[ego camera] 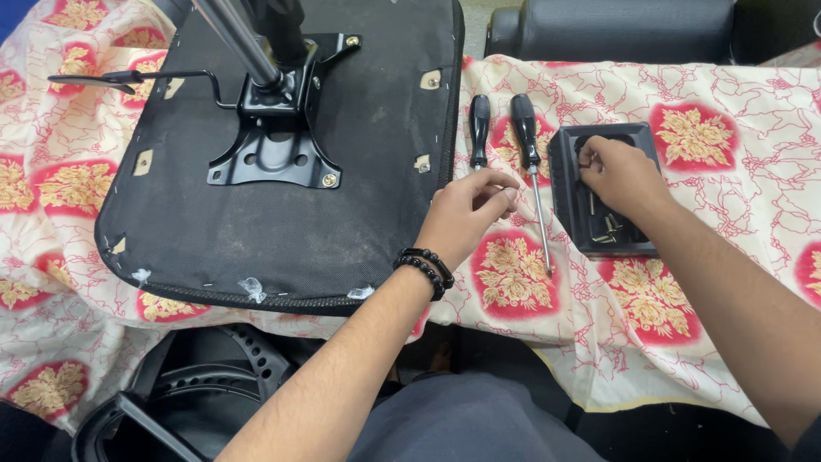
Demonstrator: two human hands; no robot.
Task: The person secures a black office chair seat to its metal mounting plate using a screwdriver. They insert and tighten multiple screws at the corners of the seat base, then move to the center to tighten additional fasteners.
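My right hand [623, 175] digs, fingers curled, into the black plastic tray of screws [566, 184]; my left hand [469, 214], loosely closed and empty, lies beside the nearer black-handled screwdriver [479, 130], its shaft pointing toward me.

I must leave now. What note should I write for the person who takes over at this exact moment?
Left hand: loosely curled, resting on the cloth by the seat edge, holding nothing visible.
Right hand: fingers inside the black tray, among the screws.
Two screwdrivers lie between seat and tray.
Upturned chair seat: mounting plate on, two gold bolts visible at corners.
Other corners: bolts not visible, check them.
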